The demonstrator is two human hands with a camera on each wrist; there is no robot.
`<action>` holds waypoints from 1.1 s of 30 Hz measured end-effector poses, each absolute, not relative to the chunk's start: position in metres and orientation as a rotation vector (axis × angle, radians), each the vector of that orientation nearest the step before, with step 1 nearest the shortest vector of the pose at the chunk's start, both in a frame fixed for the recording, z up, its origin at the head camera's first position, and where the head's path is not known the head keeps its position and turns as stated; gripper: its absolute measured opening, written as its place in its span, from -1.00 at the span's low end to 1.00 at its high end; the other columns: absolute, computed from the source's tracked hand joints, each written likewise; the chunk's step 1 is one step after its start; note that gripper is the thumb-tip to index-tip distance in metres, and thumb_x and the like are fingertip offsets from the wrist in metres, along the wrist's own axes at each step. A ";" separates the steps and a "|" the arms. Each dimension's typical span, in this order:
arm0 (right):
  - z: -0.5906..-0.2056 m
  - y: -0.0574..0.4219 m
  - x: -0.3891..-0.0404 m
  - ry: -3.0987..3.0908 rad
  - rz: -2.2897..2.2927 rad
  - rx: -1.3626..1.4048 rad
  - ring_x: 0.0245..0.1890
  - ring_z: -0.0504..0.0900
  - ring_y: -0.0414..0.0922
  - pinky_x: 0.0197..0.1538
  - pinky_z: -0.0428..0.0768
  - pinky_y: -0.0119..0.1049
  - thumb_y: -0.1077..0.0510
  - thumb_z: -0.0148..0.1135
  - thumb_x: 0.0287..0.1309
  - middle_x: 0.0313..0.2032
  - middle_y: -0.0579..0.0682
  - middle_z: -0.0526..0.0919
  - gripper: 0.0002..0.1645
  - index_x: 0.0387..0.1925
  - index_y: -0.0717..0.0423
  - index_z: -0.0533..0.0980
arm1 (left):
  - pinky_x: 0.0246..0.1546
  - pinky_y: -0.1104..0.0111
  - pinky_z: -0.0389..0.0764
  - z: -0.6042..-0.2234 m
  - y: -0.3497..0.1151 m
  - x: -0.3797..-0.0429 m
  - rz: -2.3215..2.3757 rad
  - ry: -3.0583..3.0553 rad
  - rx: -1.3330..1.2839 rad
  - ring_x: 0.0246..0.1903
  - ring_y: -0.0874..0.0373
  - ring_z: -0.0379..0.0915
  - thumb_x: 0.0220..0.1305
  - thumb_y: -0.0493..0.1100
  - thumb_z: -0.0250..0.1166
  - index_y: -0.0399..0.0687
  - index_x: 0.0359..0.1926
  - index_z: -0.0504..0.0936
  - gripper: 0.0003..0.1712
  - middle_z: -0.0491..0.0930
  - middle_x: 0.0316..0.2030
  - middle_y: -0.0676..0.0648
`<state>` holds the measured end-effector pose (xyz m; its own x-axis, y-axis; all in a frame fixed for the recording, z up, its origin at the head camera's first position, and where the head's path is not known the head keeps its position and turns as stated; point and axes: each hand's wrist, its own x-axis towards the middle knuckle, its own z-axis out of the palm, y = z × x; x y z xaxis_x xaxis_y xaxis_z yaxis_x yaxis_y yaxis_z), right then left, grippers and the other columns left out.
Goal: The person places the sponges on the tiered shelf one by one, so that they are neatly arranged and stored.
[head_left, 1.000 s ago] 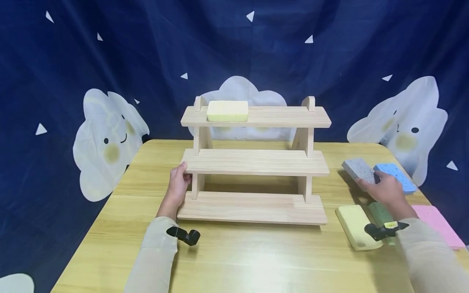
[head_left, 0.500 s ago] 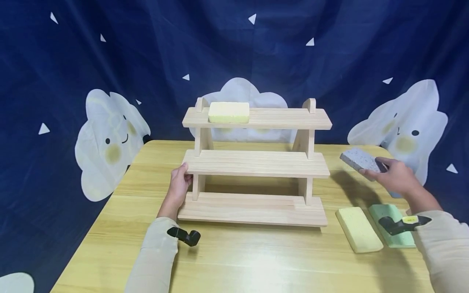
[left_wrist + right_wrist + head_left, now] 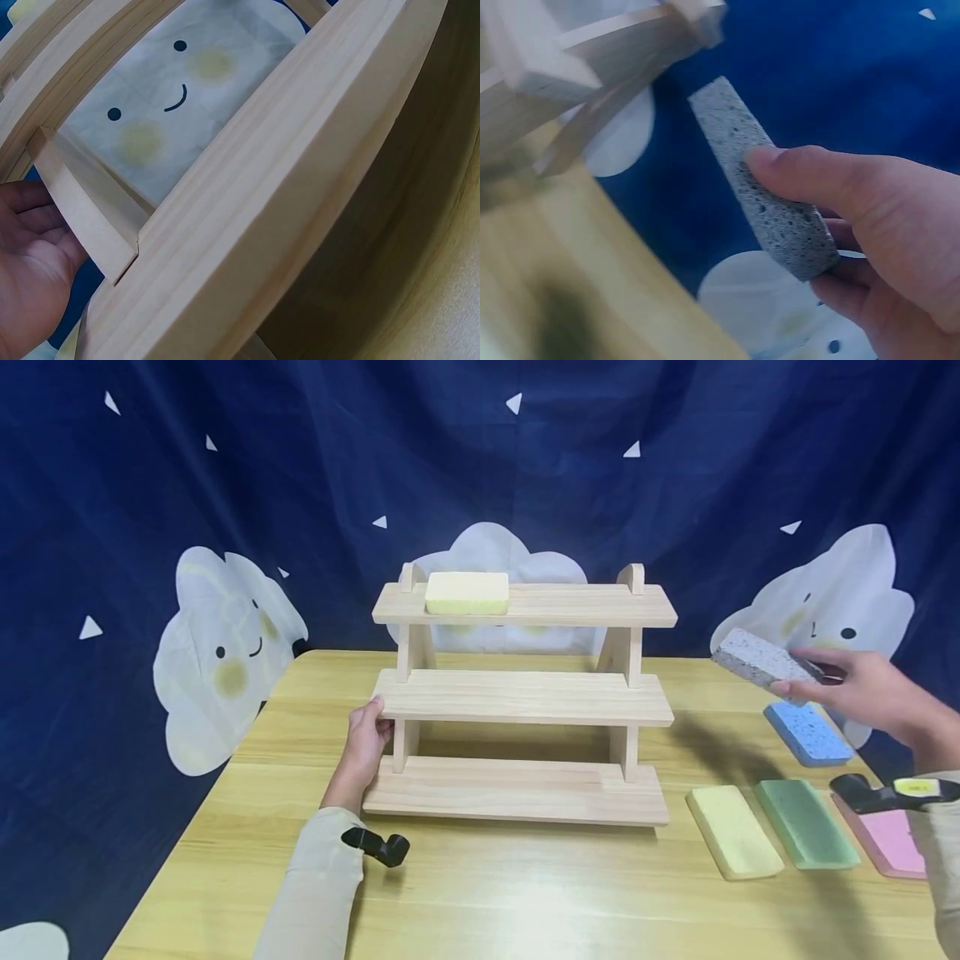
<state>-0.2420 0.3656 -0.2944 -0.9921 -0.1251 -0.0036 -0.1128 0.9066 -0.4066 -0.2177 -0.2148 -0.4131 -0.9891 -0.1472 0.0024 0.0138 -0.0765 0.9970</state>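
Observation:
A three-tier wooden display shelf [image 3: 517, 696] stands in the middle of the table. My left hand [image 3: 366, 739] grips the left end of its middle board, thumb at the top edge; the left wrist view shows the fingers beside an upright support [image 3: 86, 202]. Over the table's right side, my right hand [image 3: 873, 689] holds a speckled grey sponge [image 3: 757, 657] in the air, slightly tilted. In the right wrist view the thumb presses one face of the grey sponge [image 3: 727, 127], and the other fingers are partly hidden behind it. A pale yellow sponge [image 3: 467, 593] lies on the top board, left of centre.
On the table [image 3: 480, 893] at the right lie a blue sponge [image 3: 808, 733], another yellow sponge [image 3: 733, 832], a green sponge [image 3: 808, 824] and a pink sponge [image 3: 885, 839], partly covered by the wrist camera [image 3: 862, 793]. A dark blue curtain [image 3: 330, 468] with clouds hangs behind.
My right hand has lifted the grey sponge off the table, up and slightly to the right, uncovering the blue and green sponges. The left hand keeps its place on the shelf.

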 end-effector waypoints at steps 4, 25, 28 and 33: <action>-0.275 0.364 -0.244 3.017 -0.584 -0.175 -0.25 0.54 0.08 -0.39 0.48 -0.27 -0.20 0.24 0.12 -0.04 0.54 0.42 -0.01 0.31 0.42 0.16 | -0.14 0.46 0.41 -0.412 -0.216 -0.218 -2.221 -2.060 0.142 -0.24 0.25 0.36 0.48 -0.03 -0.29 -0.46 0.15 0.33 -0.42 0.36 -0.19 -0.08; -0.222 0.293 -0.265 2.993 -0.564 -0.490 -0.30 0.42 -0.21 -0.34 0.36 -0.49 -0.15 0.30 0.08 -0.05 0.23 0.54 -0.14 0.33 0.13 0.26 | -0.10 0.45 0.41 -0.412 -0.215 -0.216 -2.226 -2.044 0.167 -0.22 0.25 0.37 0.47 -0.03 -0.28 -0.48 0.15 0.32 -0.42 0.37 -0.18 -0.08; -0.218 0.278 -0.270 2.978 -0.557 -0.518 -0.28 0.41 -0.07 -0.36 0.34 -0.38 -0.18 0.27 0.10 -0.13 0.16 0.53 -0.13 0.35 0.08 0.23 | -0.12 0.45 0.42 -0.411 -0.216 -0.216 -2.226 -2.037 0.170 -0.24 0.25 0.37 0.47 -0.02 -0.27 -0.47 0.12 0.34 -0.43 0.38 -0.21 -0.07; -0.219 0.253 -0.281 2.924 -0.614 -0.539 -0.18 0.44 0.01 -0.30 0.38 -0.30 -0.23 0.24 0.10 -0.03 0.19 0.53 -0.08 0.38 0.07 0.18 | -0.11 0.44 0.41 -0.411 -0.215 -0.217 -2.239 -2.046 0.160 -0.25 0.23 0.35 0.47 -0.02 -0.28 -0.48 0.12 0.34 -0.42 0.36 -0.21 -0.07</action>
